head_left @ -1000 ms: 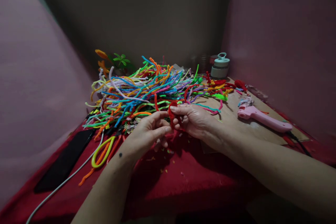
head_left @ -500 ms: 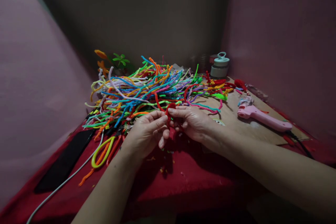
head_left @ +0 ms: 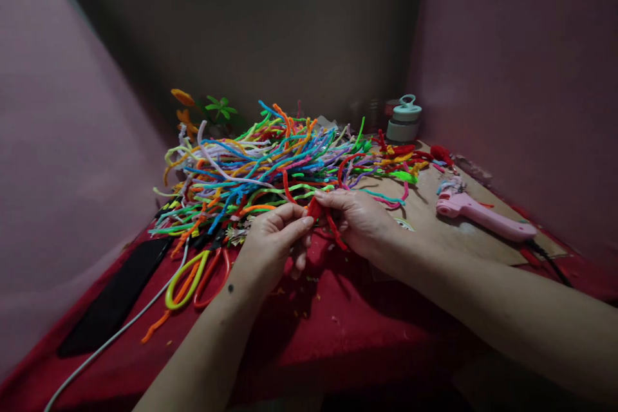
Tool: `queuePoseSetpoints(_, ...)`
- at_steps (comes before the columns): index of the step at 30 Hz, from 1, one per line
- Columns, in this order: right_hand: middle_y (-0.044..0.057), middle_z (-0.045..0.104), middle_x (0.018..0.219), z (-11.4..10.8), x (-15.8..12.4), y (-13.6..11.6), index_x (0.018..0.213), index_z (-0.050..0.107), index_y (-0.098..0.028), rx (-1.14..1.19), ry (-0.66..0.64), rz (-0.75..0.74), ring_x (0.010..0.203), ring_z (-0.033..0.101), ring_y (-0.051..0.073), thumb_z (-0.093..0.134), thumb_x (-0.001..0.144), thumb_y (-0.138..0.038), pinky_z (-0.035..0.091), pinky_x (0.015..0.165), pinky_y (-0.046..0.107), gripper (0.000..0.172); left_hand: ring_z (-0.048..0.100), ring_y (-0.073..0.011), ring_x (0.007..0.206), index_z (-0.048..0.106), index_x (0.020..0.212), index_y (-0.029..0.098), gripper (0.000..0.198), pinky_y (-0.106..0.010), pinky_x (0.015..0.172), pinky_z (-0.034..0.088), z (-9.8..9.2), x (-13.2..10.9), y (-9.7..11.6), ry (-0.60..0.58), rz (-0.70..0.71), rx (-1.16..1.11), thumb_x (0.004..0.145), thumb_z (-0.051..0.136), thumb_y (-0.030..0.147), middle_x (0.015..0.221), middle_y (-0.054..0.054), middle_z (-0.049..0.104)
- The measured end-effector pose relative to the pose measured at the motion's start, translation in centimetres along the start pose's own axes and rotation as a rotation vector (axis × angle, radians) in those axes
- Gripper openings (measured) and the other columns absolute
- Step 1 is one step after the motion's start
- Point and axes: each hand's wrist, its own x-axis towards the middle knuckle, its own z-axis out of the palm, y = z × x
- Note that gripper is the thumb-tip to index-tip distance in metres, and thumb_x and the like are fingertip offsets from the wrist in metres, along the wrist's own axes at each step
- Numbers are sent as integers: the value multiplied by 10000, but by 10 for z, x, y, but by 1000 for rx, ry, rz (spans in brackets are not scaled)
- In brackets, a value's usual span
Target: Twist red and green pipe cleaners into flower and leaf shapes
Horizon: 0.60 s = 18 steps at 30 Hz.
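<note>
Both of my hands meet over the red cloth in front of a big pile of coloured pipe cleaners (head_left: 270,164). My left hand (head_left: 273,241) pinches a red pipe cleaner (head_left: 322,217) with thumb and forefinger. My right hand (head_left: 360,222) grips the same red piece from the other side, fingers curled round it. The red piece is bent, and one end trails down across my right palm.
A pink glue gun (head_left: 483,217) with a black cord lies on a cardboard sheet (head_left: 434,196) at right. Scissors with yellow-green and red handles (head_left: 193,277), a black flat object (head_left: 116,299) and a white cable (head_left: 120,328) lie at left. A pale lidded jar (head_left: 404,121) stands at the back.
The looped red pipe cleaner has been pressed flatter between my fingers. My hands have shifted slightly and closed tighter together. The view has tipped a little.
</note>
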Motion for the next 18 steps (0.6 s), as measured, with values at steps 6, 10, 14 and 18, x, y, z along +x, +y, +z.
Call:
queuePoseSetpoints(6, -18, 510, 492, 1, 2, -1, 547, 545, -136, 51, -18, 47, 448, 428, 69, 608, 685, -219, 337, 481, 232, 172, 440, -44, 310, 550, 773, 156, 141, -149, 299, 313, 0, 0, 1, -12, -23, -24, 767, 585, 292, 540, 49, 517)
queuePoseSetpoints(10, -37, 475, 487, -6, 4, 2, 614, 563, -141, -130, -121, -40, 404, 351, 49, 637, 699, -355, 242, 413, 220, 241, 429, -46, 337, 544, 771, 150, 160, -159, 305, 336, -2, 0, 2, 38, -19, -42, 761, 593, 303, 573, 36, 539)
queuePoseSetpoints(14, -43, 473, 492, -5, 0, -2, 623, 583, -133, -267, -131, -64, 400, 336, 40, 668, 664, -325, 224, 405, 216, 215, 442, -44, 362, 539, 760, 144, 164, -154, 321, 335, -2, 2, 4, 162, 85, -2, 767, 585, 301, 613, 21, 573)
queuePoseSetpoints(18, -41, 469, 459, -1, -5, -6, 586, 591, -123, -388, -206, 24, 360, 332, 40, 656, 642, -235, 217, 370, 214, 140, 450, -53, 356, 531, 771, 150, 136, -158, 326, 336, -2, 2, 7, 266, 130, 45, 757, 583, 275, 591, 26, 577)
